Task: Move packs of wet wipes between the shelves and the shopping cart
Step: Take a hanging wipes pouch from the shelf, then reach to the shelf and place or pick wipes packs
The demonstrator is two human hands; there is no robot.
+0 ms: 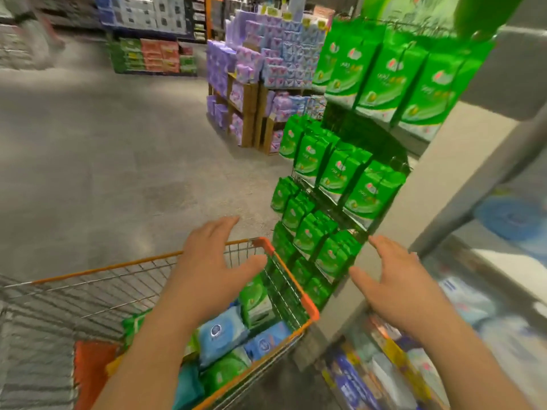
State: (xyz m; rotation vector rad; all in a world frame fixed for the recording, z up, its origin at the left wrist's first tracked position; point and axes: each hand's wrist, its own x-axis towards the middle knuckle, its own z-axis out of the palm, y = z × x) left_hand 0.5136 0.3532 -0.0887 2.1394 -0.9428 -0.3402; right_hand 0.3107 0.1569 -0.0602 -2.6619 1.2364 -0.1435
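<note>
A wire shopping cart (291, 281) with an orange rim stands at the lower left. In it lie blue packs of wet wipes (220, 335) and green packs (254, 300). To its right, a hanging rack (340, 187) carries rows of green wipe packs on an end-of-aisle display. My left hand (213, 267) hovers over the cart's far corner, fingers spread, holding nothing. My right hand (399, 282) is raised beside the lowest green packs on the rack, fingers straight and empty.
Grey shelving (473, 179) at the right holds blue and white packs. Purple and pink packs are stacked on wooden crates (251, 113) ahead. More pallets of goods stand across the grey floor at the back left.
</note>
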